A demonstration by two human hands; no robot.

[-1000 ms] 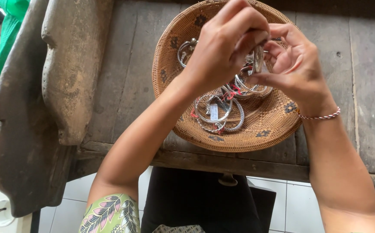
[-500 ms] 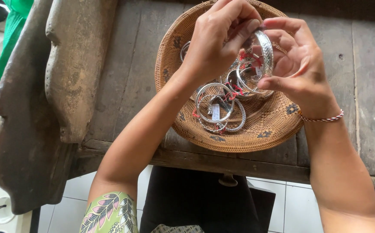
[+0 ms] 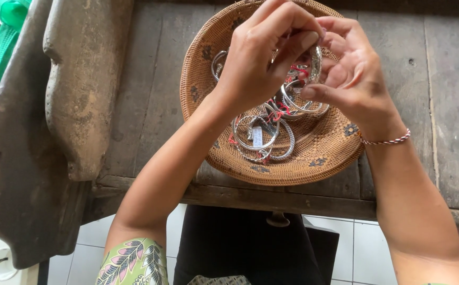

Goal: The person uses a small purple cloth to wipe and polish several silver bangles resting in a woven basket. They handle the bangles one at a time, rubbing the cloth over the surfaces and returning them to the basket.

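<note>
A round woven basket point(image 3: 340, 150) sits on a worn wooden table point(image 3: 451, 105), holding several silver bangles point(image 3: 264, 138) with red threads and small tags. Above the basket, my left hand point(image 3: 261, 58) and my right hand point(image 3: 353, 74) meet around one silver bangle point(image 3: 314, 66). Fingers of both hands pinch it, and my left fingers cover most of it. A red-and-white cord bracelet point(image 3: 387, 141) circles my right wrist.
A thick carved wooden piece point(image 3: 81, 89) lies along the table's left side. A green cloth point(image 3: 5, 21) shows at the top left. White floor tiles point(image 3: 345, 253) and a dark bag point(image 3: 240, 248) lie below the table's front edge.
Both hands have stayed over the basket and kept working the bangle; my left fingers have closed further over it, hiding more of it. The view has shifted slightly.
</note>
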